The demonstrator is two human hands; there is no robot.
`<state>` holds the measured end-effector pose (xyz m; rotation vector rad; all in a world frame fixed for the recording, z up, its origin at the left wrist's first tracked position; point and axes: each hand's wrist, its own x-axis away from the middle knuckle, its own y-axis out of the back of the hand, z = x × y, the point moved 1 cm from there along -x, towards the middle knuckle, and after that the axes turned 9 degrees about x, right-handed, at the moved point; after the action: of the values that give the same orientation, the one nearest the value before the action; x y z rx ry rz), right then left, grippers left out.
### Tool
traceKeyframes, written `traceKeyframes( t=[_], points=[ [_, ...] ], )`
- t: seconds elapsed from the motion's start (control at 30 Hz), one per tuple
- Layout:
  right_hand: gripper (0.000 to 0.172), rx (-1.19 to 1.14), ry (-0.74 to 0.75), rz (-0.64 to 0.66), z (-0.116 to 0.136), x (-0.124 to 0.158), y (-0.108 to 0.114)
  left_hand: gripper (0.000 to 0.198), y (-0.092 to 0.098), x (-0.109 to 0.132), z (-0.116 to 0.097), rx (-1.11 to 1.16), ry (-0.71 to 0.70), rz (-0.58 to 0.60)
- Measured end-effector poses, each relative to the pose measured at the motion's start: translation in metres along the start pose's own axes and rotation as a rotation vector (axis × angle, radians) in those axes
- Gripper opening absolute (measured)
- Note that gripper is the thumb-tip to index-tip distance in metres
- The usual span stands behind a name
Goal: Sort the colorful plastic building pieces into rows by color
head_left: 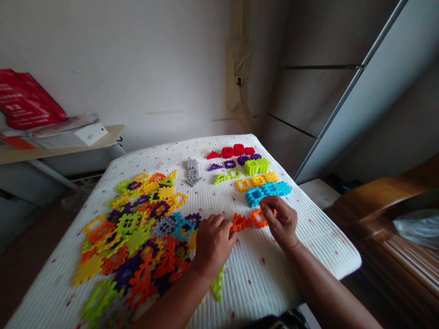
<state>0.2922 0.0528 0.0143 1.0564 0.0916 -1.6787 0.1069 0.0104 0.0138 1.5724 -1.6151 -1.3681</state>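
My left hand (214,244) rests at the edge of a large heap of mixed interlocking plastic blocks (133,237), its fingertips on an orange block (241,223). My right hand (279,221) pinches a second orange block (259,218), which lies end to end with the first. Just beyond my hands is a joined blue row (268,189). Farther up lie yellow blocks (257,182), a stacked lime group (256,167), purple pieces (229,164) and red pieces (233,151). Grey blocks (192,171) lie apart, left of these rows.
Everything lies on a white quilted mattress (260,283) with red specks, its edges dropping away on all sides. A wooden shelf (61,148) with papers and a red bag (29,100) stands at left. Brown wooden furniture (384,219) stands at right.
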Motion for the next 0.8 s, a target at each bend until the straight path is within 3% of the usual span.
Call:
traceKeyframes(
  t=[0.63, 0.73, 0.8],
  points=[
    [0.009, 0.038, 0.003, 0.029, 0.0, 0.001, -0.001, 0.006, -0.005, 0.0, 0.0, -0.002, 0.008, -0.034],
    [0.01, 0.058, 0.009, 0.022, 0.0, 0.001, 0.0, 0.016, 0.003, 0.001, -0.003, 0.018, 0.023, -0.036],
    [0.007, 0.052, -0.003, -0.008, -0.003, 0.002, 0.001, 0.021, 0.019, 0.001, -0.001, 0.07, 0.038, -0.055]
  ],
)
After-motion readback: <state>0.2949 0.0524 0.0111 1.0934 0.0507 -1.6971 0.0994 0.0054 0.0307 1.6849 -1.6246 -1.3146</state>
